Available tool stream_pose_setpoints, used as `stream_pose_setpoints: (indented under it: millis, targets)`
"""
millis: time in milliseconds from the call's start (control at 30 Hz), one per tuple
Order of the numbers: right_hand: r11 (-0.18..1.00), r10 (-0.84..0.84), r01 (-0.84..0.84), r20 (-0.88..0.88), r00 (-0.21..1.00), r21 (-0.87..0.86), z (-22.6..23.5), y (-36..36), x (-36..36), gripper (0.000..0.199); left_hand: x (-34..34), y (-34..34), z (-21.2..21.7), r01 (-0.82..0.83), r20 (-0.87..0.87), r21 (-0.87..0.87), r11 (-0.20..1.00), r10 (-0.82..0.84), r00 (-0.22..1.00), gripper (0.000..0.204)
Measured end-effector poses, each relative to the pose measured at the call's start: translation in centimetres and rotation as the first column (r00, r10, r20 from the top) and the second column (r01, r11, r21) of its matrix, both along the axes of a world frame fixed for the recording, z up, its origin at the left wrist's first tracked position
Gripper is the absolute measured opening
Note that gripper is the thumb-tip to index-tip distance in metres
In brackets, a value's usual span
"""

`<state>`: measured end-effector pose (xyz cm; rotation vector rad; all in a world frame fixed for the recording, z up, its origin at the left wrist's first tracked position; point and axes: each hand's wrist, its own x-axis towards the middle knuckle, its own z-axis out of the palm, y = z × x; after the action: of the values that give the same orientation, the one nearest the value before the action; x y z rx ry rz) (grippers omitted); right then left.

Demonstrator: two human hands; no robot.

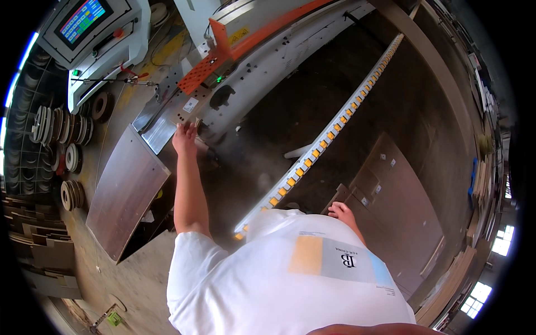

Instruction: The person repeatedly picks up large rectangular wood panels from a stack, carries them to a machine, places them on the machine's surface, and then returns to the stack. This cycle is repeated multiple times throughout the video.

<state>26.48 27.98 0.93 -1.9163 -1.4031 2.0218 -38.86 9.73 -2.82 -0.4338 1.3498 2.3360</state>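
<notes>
My left hand is raised at the near end of a long machine, its fingers stretched upward and slightly apart beside the metal plate. I see nothing held in it. My right hand is low at my right side, fingers loosely curled, close to the edge of a brown panel with small white fittings. Whether it touches that panel I cannot tell. To the left of my left arm, a brown board forms a slanted top against the machine's shiny metal bed.
A long rail with yellow rollers runs from beside me to the far right. An orange guard lines the machine, and a control screen stands far left. Edging rolls and stacked boards lie at left.
</notes>
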Motion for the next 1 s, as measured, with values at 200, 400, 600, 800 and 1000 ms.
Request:
stream_pose_setpoints:
  millis: [200,400,600,800,1000]
  targets:
    - [0.985,0.145,-0.151,0.068,0.987,0.085,-1.9,-0.7,0.8,0.044,-1.8,-1.3,3.4,-0.350,-0.326,-0.932,0.092,-0.631,0.704,0.061]
    - [0.932,0.320,-0.343,0.177,0.931,0.116,-4.7,-1.1,4.2,0.048,-1.5,-3.2,4.3,-0.571,-0.073,-0.803,-0.169,-0.924,0.376,0.062]
    - [0.973,0.203,-0.218,0.170,0.964,0.072,-3.8,-0.6,4.5,0.042,-4.0,-1.5,2.5,-0.548,-0.069,-0.824,-0.147,-0.932,0.355,0.062]
    - [0.991,0.108,-0.119,0.155,0.982,0.065,-3.9,-1.7,5.1,0.040,-4.2,4.5,1.8,-0.587,-0.083,-0.801,-0.121,-0.948,0.308,0.070]
    - [0.986,0.124,-0.146,0.234,0.964,0.079,-2.6,-4.2,4.6,0.040,-4.2,12.6,1.5,-0.596,-0.102,-0.798,-0.090,-0.954,0.281,0.078]
